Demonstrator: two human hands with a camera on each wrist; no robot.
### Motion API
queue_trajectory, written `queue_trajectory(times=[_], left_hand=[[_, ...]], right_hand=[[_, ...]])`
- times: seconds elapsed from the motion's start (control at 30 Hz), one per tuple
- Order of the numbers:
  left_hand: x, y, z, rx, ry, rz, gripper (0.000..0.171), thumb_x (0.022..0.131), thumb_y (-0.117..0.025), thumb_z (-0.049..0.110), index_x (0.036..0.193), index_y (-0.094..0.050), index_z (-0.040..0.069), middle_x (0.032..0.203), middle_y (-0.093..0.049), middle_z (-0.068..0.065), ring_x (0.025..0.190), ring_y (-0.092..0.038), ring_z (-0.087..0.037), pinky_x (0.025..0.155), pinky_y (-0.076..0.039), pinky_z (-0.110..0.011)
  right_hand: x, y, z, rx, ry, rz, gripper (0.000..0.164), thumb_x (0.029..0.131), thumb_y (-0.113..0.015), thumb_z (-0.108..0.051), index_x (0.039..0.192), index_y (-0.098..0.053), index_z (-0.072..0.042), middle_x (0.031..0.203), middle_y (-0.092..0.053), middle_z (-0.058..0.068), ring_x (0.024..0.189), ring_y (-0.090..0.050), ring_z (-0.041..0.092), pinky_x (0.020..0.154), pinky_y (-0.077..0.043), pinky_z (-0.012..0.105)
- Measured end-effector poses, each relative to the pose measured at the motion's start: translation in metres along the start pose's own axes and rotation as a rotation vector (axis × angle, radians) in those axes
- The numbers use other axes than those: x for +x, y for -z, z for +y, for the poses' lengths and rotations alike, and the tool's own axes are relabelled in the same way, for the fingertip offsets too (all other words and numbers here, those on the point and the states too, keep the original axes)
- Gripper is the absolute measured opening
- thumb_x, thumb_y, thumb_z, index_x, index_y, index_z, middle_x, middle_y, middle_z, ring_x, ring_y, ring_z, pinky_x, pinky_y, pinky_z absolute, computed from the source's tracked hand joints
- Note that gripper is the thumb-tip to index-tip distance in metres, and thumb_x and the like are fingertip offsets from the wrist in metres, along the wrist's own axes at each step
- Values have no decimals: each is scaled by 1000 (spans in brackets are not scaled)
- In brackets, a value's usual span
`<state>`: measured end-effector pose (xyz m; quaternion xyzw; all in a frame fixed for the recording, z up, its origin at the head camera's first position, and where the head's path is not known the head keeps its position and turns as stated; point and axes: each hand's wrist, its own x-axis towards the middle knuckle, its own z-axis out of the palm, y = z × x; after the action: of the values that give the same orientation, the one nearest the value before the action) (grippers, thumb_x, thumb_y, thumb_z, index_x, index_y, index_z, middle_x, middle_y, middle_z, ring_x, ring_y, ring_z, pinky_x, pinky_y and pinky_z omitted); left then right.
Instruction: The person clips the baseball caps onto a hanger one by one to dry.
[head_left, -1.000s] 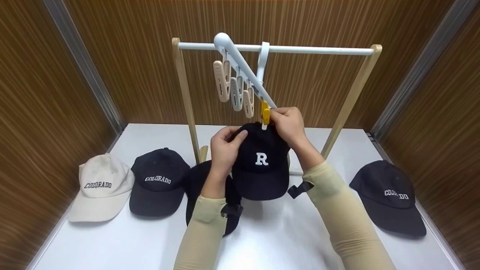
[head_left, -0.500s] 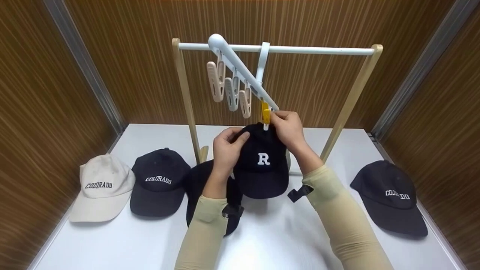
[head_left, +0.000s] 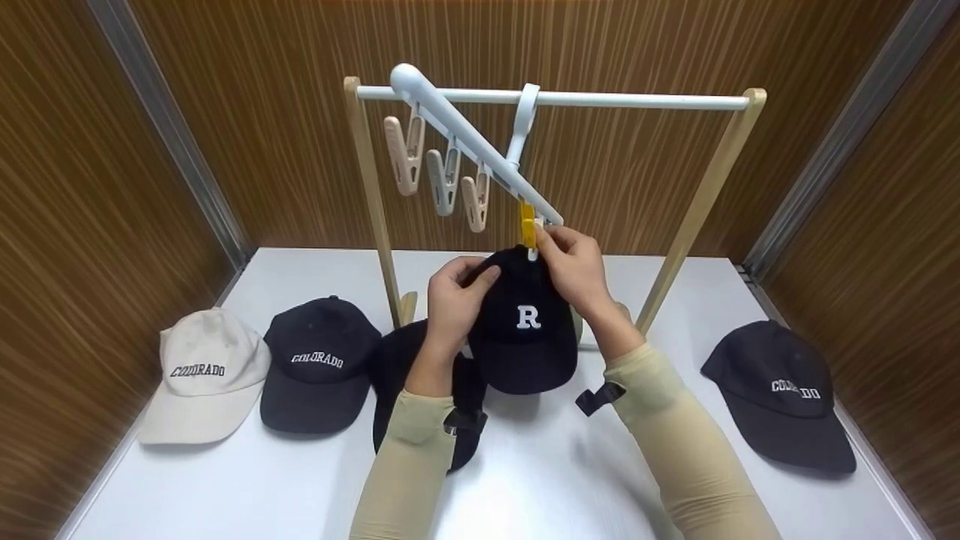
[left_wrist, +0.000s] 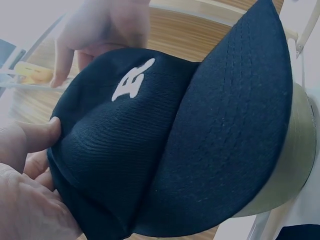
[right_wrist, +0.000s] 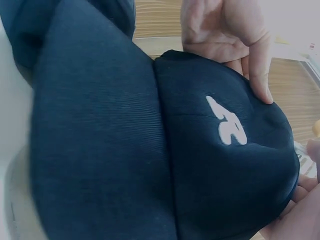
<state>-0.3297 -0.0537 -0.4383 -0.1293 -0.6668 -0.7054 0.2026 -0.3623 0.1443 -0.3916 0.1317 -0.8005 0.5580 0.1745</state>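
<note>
A black cap [head_left: 517, 352] with a white R hangs tilted under the yellow clip [head_left: 528, 223] of a white clip hanger [head_left: 469, 139]; it also fills both wrist views. My left hand [head_left: 454, 300] pinches the left side of its crown, thumb [left_wrist: 42, 136] in front and fingers behind. At the clip's right side, my right hand [head_left: 576, 262] pinches the clip with its fingertips. The clip's pale lower end lies over the cap's top. How far it bites into the cloth is hidden.
Other clips [head_left: 442, 180] dangle from the hanger, hooked on a rack's white bar [head_left: 637, 100]. On the white table [head_left: 540, 480] lie a cream cap [head_left: 202, 375], a dark COLORADO cap [head_left: 319, 367], a black cap [head_left: 397, 367] partly behind my left arm, and another dark cap [head_left: 784, 397] at right.
The hanger has turned, its near end swinging left with the free clips. My left hand and the R cap have shifted slightly right. Both hands keep their grips.
</note>
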Motion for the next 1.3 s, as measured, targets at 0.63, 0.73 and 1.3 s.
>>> queue_trajectory(times=[0.63, 0.73, 1.3], left_hand=[[1, 4, 3, 428, 3, -21, 25, 105, -80, 25, 124, -79, 9, 123, -79, -7, 118, -72, -26, 105, -55, -45], [1, 4, 5, 500, 21, -46, 30, 105, -80, 27, 129, -77, 9, 128, -77, -9, 123, -71, -28, 108, -53, -46], [-9, -2, 24, 909, -57, -128, 67, 104, -82, 36, 157, -59, 1, 142, -62, -20, 133, -62, -36, 107, -55, -51]], right_hand=[[-25, 1, 33, -65, 228, 52, 30, 109, -75, -23, 131, -78, -2, 124, -77, 11, 117, -70, 27, 103, -52, 42], [-28, 3, 37, -60, 252, 53, 32, 109, -75, -22, 133, -77, -1, 126, -75, 13, 121, -69, 28, 106, -51, 43], [-44, 7, 56, -88, 315, 67, 37, 106, -78, -17, 138, -73, 0, 134, -72, 14, 125, -66, 29, 110, -48, 44]])
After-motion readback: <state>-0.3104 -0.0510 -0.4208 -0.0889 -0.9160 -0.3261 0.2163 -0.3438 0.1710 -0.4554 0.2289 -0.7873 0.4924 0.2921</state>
